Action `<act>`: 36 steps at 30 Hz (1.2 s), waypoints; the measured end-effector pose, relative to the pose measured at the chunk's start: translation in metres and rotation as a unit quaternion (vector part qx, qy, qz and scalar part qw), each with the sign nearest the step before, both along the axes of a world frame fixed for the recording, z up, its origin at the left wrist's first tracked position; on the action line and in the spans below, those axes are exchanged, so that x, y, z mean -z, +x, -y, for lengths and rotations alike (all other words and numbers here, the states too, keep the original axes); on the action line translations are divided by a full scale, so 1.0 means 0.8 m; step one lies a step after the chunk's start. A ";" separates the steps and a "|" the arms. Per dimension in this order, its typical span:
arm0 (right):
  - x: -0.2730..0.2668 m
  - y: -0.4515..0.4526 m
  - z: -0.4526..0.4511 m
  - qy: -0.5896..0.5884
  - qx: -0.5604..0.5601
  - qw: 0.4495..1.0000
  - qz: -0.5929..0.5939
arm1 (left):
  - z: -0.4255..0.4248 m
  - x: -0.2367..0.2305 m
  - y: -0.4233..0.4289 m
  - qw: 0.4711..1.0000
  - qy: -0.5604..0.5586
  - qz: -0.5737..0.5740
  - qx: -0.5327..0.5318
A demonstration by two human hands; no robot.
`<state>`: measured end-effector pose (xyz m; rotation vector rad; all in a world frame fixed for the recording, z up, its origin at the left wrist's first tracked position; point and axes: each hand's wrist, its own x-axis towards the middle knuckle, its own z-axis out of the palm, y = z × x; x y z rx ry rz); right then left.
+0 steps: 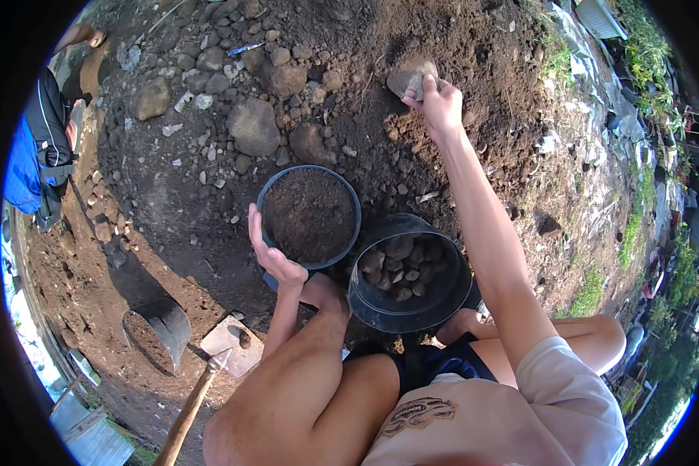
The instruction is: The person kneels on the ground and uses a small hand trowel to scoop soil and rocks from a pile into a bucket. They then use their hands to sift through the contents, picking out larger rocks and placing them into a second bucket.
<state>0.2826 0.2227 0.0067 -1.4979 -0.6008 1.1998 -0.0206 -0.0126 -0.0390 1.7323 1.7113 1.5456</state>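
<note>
My right hand [441,105] reaches out to the soil bank and grips a flat grey stone [406,76], thumb on its face. Against the left rim of a round bucket filled with dark soil [310,215] rests my left hand [276,250], its fingers stretched along the outside. Right of that bucket, a black bucket [378,306] tilts towards me between my feet, with several stones [399,268] inside.
Large rocks [253,127] and rubble lie beyond the buckets. At lower left are a wooden-handled shovel [189,408] and a curved piece of sheet [166,329]. Another person in blue and black clothing [41,145] is at the far left. Grass and litter cover the right slope.
</note>
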 end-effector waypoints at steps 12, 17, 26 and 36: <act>-0.012 0.017 -0.051 0.090 0.009 0.839 0.536 | 0.003 0.001 -0.004 1.000 0.003 0.013 0.000; -0.046 0.037 -0.105 0.176 0.035 0.713 0.678 | 0.004 -0.002 -0.007 1.000 -0.003 0.000 0.010; -0.034 0.043 -0.153 0.327 -0.112 0.628 0.697 | 0.003 -0.003 -0.005 1.000 -0.002 0.002 0.003; -0.030 0.075 -0.042 0.074 -0.070 0.811 0.576 | 0.000 -0.001 -0.007 1.000 0.021 0.000 0.019</act>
